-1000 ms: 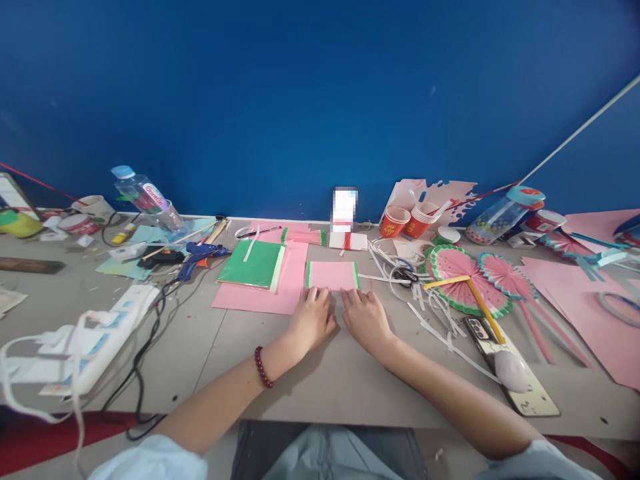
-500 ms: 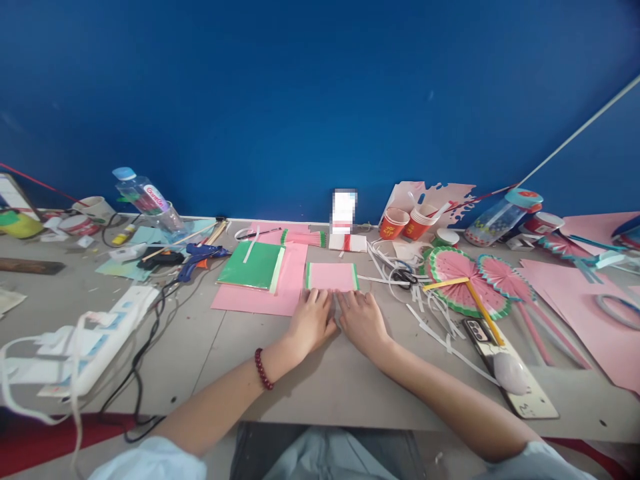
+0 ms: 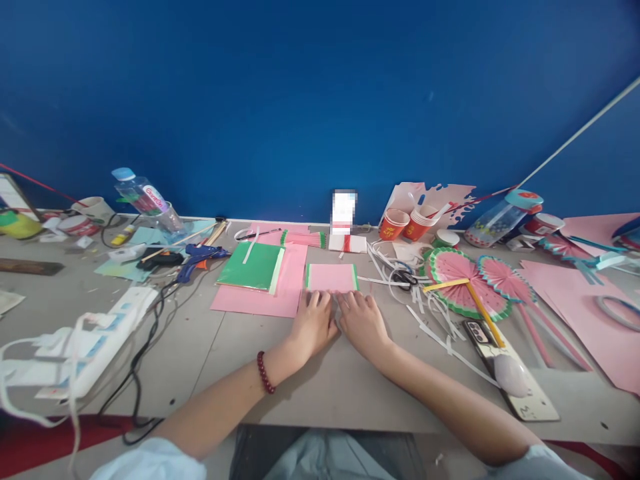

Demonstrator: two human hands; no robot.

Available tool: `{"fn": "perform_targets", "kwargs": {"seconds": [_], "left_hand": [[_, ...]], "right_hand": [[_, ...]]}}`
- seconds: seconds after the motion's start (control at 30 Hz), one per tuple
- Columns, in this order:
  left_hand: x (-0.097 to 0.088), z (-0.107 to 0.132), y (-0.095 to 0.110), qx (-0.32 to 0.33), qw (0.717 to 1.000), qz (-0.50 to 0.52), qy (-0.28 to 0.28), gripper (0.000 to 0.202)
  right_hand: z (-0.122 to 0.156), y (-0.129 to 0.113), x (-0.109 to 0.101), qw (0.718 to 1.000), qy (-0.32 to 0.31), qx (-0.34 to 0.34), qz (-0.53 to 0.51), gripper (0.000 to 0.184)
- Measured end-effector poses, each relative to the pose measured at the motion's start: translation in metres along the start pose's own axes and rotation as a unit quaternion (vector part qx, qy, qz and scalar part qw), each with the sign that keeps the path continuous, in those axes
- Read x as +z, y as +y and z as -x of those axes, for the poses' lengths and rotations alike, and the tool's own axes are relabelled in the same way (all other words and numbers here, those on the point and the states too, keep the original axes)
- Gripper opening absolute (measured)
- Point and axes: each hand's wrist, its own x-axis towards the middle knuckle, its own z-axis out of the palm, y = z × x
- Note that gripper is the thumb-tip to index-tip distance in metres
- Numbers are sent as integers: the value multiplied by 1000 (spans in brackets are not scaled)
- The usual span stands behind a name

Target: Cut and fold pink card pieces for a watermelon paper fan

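A small pink paper sheet (image 3: 332, 277) with green strips along its left and right sides lies flat in front of me. My left hand (image 3: 314, 323) rests palm down, its stretched fingertips on the sheet's near left edge and its thumb on the tabletop side. Beside it, my right hand (image 3: 363, 320) lies the same way, fingertips along the near right edge. Both hands press from above, and they nearly meet in the middle. My fingers cover the near edge, so whether a fold lies beneath them is hidden.
Left are a green paper pack (image 3: 253, 267), a blue glue gun (image 3: 200, 260) and a white power strip (image 3: 107, 340). Right are scissors (image 3: 404, 279), white paper strips (image 3: 425, 327), watermelon paper fans (image 3: 465, 283), a folding ruler (image 3: 485, 313) and a phone (image 3: 515, 373). Paper cups (image 3: 393, 225) stand behind.
Both hands stay at the sheet's near edge. My left hand and wrist have shifted very slightly; the sheet lies almost exactly as before.
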Motion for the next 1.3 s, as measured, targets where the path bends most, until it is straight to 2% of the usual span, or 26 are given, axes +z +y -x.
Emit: {"fn": "perform_targets", "kwargs": {"seconds": [0.37, 0.53, 0.7, 0.83, 0.97, 1.07, 1.17, 1.3], "left_hand": [[-2, -1, -5, 12, 1000, 24, -7, 39], [3, -10, -26, 16, 998, 63, 17, 32], [8, -21, -56, 53, 991, 117, 39, 24], [9, -27, -62, 91, 991, 84, 41, 21], [8, -28, -61, 90, 992, 73, 51, 23], [5, -28, -61, 69, 989, 94, 89, 23], [3, -27, -63, 30, 975, 158, 153, 22], [5, -28, -67, -26, 923, 312, 225, 16]], "right_hand": [[1, 0, -1, 1000, 7, -13, 4, 45], [-3, 6, 0, 1000, 6, -5, -9, 40], [-11, 24, 3, 999, 13, 2, -40, 19], [-18, 37, 11, 996, 46, 2, -76, 17], [-21, 43, 18, 992, 79, 3, -99, 18], [-22, 44, 20, 988, 93, 6, -120, 19], [-22, 43, 19, 977, 111, 25, -178, 20], [-21, 45, 19, 948, 136, 47, -283, 22]]}}
